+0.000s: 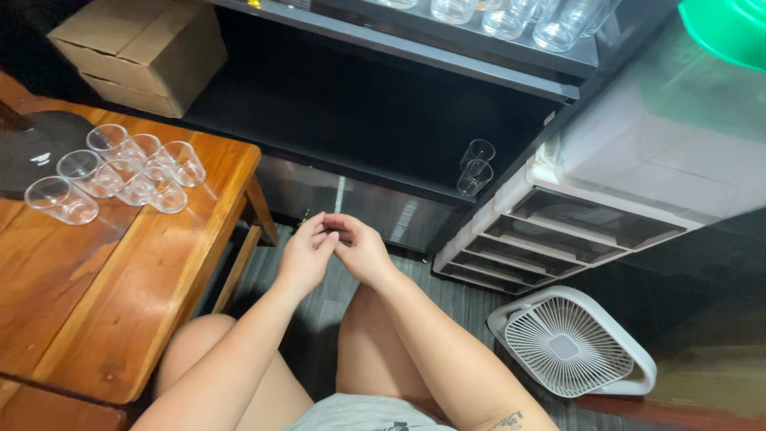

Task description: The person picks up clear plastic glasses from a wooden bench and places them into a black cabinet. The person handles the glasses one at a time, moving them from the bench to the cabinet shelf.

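Meeting above the knees, left hand [306, 257] and right hand [361, 249] touch — fingers curled, empty — glasses [120, 172] on the table [120, 295] nearby.

left hand [306, 257] | right hand [361, 249] | bare, empty, fingertips touching, above knees

Both my forearms angle in over my knees; left hand [306, 257] and right hand [359, 249] meet fingertip to fingertip, fingers curled, holding nothing.
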